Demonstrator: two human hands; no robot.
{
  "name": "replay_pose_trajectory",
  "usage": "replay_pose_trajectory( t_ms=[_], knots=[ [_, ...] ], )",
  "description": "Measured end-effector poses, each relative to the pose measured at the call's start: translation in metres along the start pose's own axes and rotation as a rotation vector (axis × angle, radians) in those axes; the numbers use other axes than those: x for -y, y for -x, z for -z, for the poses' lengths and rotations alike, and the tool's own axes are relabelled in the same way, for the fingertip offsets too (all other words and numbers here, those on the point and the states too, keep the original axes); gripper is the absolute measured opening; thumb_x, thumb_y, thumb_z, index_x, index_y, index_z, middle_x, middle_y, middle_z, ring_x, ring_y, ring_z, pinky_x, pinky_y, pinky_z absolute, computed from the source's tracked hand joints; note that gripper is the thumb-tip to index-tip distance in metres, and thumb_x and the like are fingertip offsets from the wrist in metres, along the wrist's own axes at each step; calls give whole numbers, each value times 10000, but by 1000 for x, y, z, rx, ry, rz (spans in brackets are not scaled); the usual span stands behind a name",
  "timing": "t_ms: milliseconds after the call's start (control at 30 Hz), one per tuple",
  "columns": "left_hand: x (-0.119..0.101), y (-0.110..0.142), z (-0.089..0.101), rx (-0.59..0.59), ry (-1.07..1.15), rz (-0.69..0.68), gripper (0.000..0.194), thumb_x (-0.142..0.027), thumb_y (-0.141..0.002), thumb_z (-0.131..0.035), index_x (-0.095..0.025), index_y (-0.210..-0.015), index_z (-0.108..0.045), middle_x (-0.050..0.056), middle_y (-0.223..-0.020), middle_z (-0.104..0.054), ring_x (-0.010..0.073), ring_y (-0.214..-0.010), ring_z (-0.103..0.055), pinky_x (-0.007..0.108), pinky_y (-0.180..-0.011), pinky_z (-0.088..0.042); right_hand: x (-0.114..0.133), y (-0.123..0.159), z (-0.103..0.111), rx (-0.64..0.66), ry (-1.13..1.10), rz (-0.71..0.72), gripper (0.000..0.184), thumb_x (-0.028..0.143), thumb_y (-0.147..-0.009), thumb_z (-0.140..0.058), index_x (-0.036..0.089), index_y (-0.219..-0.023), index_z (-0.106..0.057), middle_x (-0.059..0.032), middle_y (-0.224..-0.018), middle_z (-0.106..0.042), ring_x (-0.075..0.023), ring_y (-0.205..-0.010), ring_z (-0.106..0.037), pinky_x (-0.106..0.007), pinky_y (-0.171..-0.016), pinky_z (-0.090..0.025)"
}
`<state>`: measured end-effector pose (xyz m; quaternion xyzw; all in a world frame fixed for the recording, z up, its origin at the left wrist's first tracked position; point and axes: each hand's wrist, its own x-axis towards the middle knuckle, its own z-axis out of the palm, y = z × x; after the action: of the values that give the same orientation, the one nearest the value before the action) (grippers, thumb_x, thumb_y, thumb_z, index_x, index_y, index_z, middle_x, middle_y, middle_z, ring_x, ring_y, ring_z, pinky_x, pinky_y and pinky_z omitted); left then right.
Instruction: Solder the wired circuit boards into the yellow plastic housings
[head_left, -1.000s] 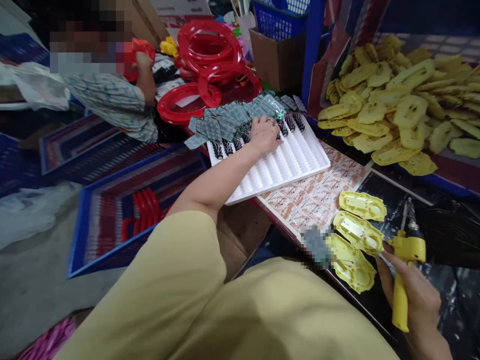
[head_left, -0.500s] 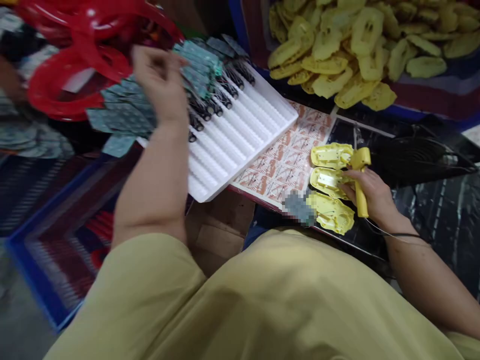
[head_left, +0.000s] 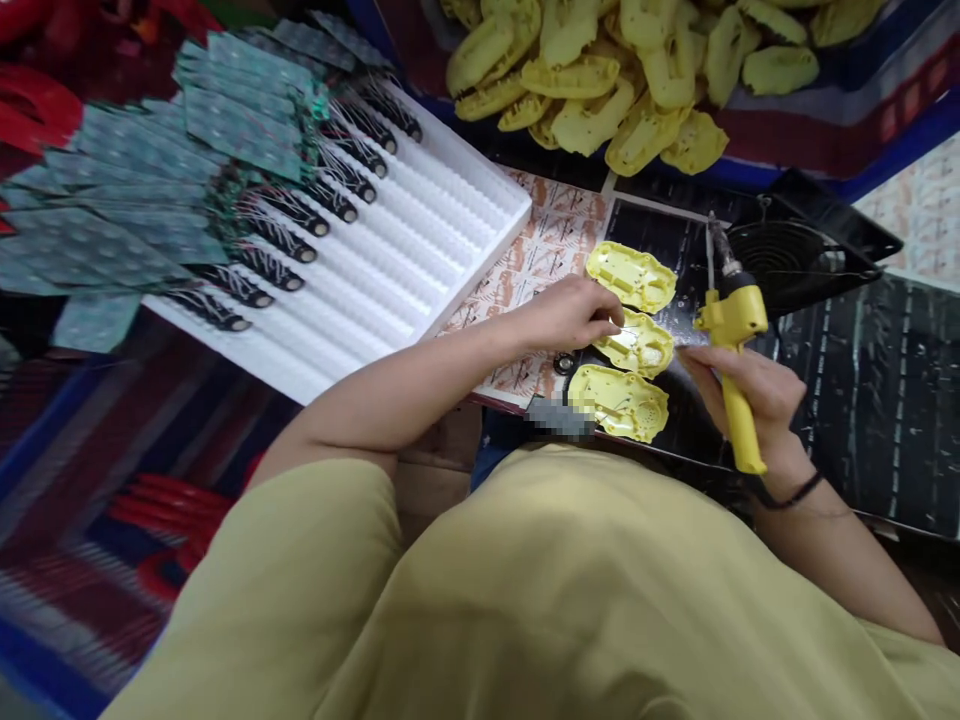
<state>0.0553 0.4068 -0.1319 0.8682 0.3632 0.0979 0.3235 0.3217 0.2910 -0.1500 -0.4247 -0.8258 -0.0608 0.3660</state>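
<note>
Three yellow plastic shells lie open side up in a row: a far shell [head_left: 634,277], a middle shell [head_left: 646,345] and a near shell [head_left: 626,402]. My left hand [head_left: 570,312] reaches over the left end of the middle one with thumb and fingers pinched together. Whatever is between those fingertips is too small to make out. In my right hand [head_left: 765,385] is a yellow pistol-shaped soldering gun [head_left: 739,400], its metal tip pointing away from me. The right fingertips are close to the middle shell's right end. A small round black part [head_left: 564,364] lies below my left wrist.
A white foam tray [head_left: 420,270] at left carries green circuit boards [head_left: 247,100] with wired black cylinders. Behind, a crate holds a heap of yellow shells [head_left: 645,50]. A black fan [head_left: 780,250] stands at right; a blue crate [head_left: 45,440] with red parts sits lower left.
My left hand has come from the circuit boards over to the middle shell. My right hand has kept the soldering gun, whose tip now shows clearly. The view has shifted.
</note>
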Motion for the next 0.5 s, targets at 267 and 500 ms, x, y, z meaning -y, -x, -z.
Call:
replay_pose_trajectory(
  t_ms=[267,500],
  knots=[
    [1,-5,-14,-5,1,119,177,-189,-893,-695,-186,-966,-857,59,-941,-858,200,-877,-778,340,-866,-599,13,45,53,-141,67,-123,653,588,-1093,-622,207,-1623,-601,-97,-1014,-843,-235,-786,-811,-314,-691,-650],
    [-4,-6,-18,-18,-23,161,149,-226,-908,-726,-195,-954,-865,49,-893,-844,193,-830,-753,348,-898,-581,13,64,43,-285,-14,-214,547,305,-1026,-747,292,-1566,-662,-50,-1105,-833,-200,-721,-764,-320,-622,-636]
  ],
)
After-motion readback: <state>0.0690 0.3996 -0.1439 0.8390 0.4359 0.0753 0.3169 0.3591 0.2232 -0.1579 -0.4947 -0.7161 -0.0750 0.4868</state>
